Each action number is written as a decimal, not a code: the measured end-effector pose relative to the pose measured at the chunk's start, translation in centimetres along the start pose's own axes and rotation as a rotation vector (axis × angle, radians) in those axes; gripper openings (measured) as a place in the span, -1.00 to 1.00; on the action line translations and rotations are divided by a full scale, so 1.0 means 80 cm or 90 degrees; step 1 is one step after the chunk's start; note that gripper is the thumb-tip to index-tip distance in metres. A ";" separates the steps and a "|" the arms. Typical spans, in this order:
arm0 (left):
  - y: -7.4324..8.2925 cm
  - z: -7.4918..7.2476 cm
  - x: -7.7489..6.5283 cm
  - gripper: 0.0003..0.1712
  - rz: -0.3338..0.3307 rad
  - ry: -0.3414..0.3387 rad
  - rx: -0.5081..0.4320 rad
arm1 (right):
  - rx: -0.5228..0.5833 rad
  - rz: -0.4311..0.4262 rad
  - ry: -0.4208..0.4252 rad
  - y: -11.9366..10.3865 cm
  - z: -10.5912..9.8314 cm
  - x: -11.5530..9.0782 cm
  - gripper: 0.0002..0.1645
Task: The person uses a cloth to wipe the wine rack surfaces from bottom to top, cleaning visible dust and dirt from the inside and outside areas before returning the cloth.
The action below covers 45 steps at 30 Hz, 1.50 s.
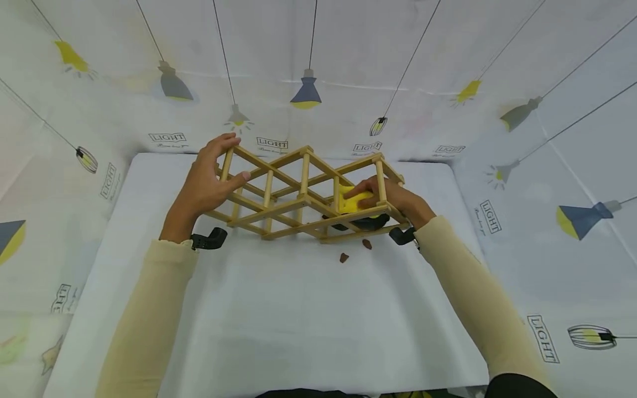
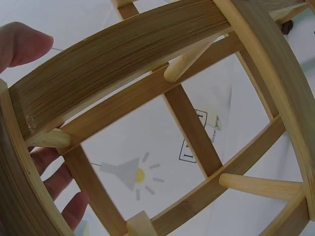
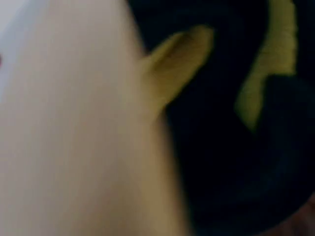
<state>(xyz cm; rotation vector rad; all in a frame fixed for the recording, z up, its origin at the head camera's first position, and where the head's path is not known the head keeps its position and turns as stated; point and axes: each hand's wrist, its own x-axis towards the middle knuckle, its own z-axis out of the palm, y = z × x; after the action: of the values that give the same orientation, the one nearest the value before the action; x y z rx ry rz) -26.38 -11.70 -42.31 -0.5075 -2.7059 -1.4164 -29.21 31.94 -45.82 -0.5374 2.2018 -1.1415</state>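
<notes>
A folding wooden rack of light slats and round pegs stands in a zigzag on the white table. My left hand holds its left end, thumb on the near side. In the left wrist view, the fingers show behind the slats. My right hand reaches in among the bars at the right end and holds a yellow and black cloth against the rack. Up close in the right wrist view, the cloth is mostly black with yellow patches, partly behind a blurred slat.
Two small brown bits lie on the white table in front of the rack. A white sheet printed with lamps hangs around the back and sides. Some dark and yellow things show at the table's front edge.
</notes>
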 end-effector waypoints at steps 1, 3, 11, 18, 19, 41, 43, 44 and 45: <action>0.001 0.001 0.001 -0.16 0.004 -0.001 -0.001 | 0.002 0.021 0.023 -0.001 0.002 -0.003 -0.53; 0.003 0.003 0.003 -0.16 0.016 0.003 -0.002 | 0.014 0.029 0.048 -0.003 0.003 -0.008 -0.55; 0.007 0.003 0.006 -0.18 0.032 0.016 0.007 | 0.046 0.026 0.064 -0.016 -0.001 -0.024 -0.54; 0.011 0.007 0.002 -0.19 0.024 0.028 0.007 | 0.060 0.000 0.066 -0.018 -0.006 -0.025 -0.54; 0.011 0.008 0.002 -0.19 0.025 0.027 0.007 | 0.064 -0.008 0.065 -0.016 -0.007 -0.027 -0.54; 0.000 0.020 -0.002 -0.19 0.012 0.019 -0.006 | 0.362 0.025 0.425 -0.001 -0.025 -0.098 -0.65; 0.000 0.020 -0.003 -0.19 0.018 0.023 -0.007 | 0.464 -0.004 0.458 0.008 -0.018 -0.089 -0.63; 0.000 0.020 -0.005 -0.19 0.021 0.026 -0.010 | 0.503 -0.010 0.466 0.014 -0.015 -0.085 -0.63; 0.001 0.019 -0.006 -0.19 0.026 0.029 -0.011 | 0.531 -0.016 0.473 0.019 -0.012 -0.081 -0.63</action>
<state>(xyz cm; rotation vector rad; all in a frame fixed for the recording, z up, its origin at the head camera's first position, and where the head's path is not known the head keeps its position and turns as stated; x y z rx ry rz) -25.76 -10.53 -43.22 -0.5214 -2.6342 -1.4254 -25.15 37.18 -44.54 0.2704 1.9508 -2.3562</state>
